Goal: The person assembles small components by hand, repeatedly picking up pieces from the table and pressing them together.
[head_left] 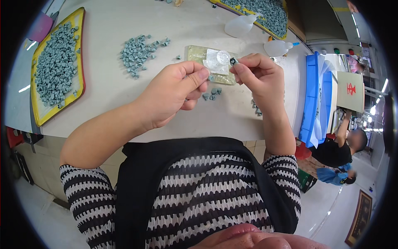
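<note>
My left hand (176, 87) is closed in a pinch, thumb against the bent fingers, with a small grey-green piece (211, 77) just showing at the fingertips. Between the thumb and forefinger of my right hand (262, 74) is a small dark piece with a greenish edge (233, 61). Both hands hover over the near side of a yellowish clear block (197, 52). On that block lies a white sheet (212, 66) with a small round clear dish (223, 57). Several loose grey-green pieces (212, 94) lie on the table just below the block.
A heap of grey-green pieces (137, 54) lies left of the block. Yellow trays full of them stand at the far left (40, 114) and far right (265, 14). Two squeeze bottles (239, 26) (277, 48) and a blue bin (311, 99) are on the right. Other people (335, 151) are beyond.
</note>
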{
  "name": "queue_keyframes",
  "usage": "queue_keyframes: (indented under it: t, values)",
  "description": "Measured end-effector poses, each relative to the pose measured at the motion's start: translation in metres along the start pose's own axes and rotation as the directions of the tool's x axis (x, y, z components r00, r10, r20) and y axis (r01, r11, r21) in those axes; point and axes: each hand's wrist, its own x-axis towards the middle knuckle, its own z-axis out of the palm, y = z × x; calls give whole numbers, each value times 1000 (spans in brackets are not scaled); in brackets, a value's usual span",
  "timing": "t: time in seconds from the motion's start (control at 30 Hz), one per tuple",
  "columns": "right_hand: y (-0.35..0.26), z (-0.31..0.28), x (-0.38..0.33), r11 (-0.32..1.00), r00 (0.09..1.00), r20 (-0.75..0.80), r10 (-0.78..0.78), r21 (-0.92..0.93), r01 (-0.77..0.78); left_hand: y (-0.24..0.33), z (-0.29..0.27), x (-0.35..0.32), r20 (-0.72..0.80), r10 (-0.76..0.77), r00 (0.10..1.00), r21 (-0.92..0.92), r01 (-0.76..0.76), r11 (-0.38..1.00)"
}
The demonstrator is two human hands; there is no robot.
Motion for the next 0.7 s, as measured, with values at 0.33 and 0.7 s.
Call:
queue_keyframes:
  t: [0.33, 0.7]
  values:
    - [4, 16, -4, 498, 677, 226, -700, -525, 690, 3, 3, -4, 95, -54, 994, -110, 64, 992]
    - [13, 21, -3, 249, 503, 356, -788, -563, 788, 0, 6, -5, 36, -35, 999, -92, 38, 995]
